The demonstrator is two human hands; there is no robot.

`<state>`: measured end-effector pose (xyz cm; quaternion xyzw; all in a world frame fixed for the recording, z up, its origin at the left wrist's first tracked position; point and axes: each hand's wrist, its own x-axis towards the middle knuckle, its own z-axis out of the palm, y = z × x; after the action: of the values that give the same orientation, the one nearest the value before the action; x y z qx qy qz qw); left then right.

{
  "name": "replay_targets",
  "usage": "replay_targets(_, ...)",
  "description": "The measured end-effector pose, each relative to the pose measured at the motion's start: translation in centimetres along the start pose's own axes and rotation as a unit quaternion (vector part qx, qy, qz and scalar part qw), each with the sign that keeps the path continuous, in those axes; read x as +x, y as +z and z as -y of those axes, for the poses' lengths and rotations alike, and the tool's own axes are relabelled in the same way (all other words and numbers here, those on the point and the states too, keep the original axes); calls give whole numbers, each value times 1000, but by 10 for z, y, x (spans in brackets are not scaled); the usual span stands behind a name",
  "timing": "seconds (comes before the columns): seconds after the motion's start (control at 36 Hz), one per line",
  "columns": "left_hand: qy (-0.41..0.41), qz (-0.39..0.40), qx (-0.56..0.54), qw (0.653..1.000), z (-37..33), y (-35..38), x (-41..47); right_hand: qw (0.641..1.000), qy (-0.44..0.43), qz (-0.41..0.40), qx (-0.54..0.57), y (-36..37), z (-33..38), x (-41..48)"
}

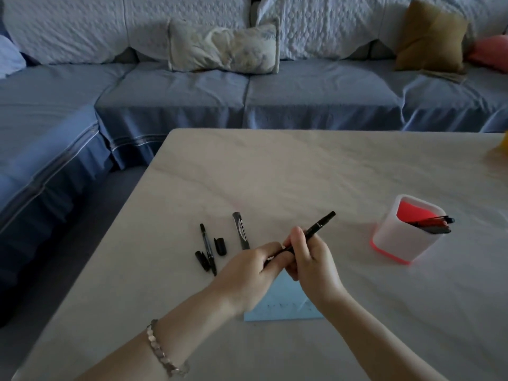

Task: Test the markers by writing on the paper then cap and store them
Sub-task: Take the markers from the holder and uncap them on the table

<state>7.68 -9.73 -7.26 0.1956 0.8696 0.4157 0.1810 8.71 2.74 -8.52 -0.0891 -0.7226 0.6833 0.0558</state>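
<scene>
Gripping black marker (pixel 319 225): left hand (pixel 248 272), right hand (pixel 312 261)

The table (pixel 302 171) is carrying blue paper (pixel 283 301) at 6 o'clock, thin marker (pixel 206 247), thick marker (pixel 240 231) and caps (pixel 220 246) around 9, pen cup (pixel 395 237) at 3.

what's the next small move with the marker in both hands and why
Likely finish closing the marker, though the left hand hides its near end: the right hand steadies it over paper already bearing faint marks.
</scene>
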Motion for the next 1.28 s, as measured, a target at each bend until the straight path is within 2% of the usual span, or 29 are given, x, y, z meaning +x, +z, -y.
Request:
replay_targets(0.06,-43,16,4,999,5,-4,2,998,10,-43,33,-5,2,6)
replay_targets(0.14,-127,7,-64,990,25,-14,7,990,56,-86,100,-23,8,24)
replay_targets(0.22,-149,-26,-60,987,43,-19,15,982,155,-32,105,-39,6,41)
replay_targets(0.31,-150,-63,-62,985,46,-19,31,954,258,16,152,-45,-3,54)
replay_targets(0.42,-138,-123,8,983,53,-20,70,934,330,53,127,-47,-13,70)
replay_targets(0.53,-143,-137,71,978,54,-12,96,949,271,131,-90,-50,-22,82)
replay_targets(0.61,-134,-125,109,977,57,-2,103,925,199,176,-271,-44,-30,93)
replay_targets(0.69,-132,-112,153,973,62,6,106,917,155,157,-332,-29,-44,106)
replay_targets(0.97,-100,-65,273,955,68,10,112,926,94,82,-356,10,-80,116)
replay_targets(1.11,-108,-61,273,954,72,7,110,924,93,86,-361,11,-84,115)
replay_targets(1.28,-107,-63,288,950,78,6,107,950,95,97,-280,1,-75,91)
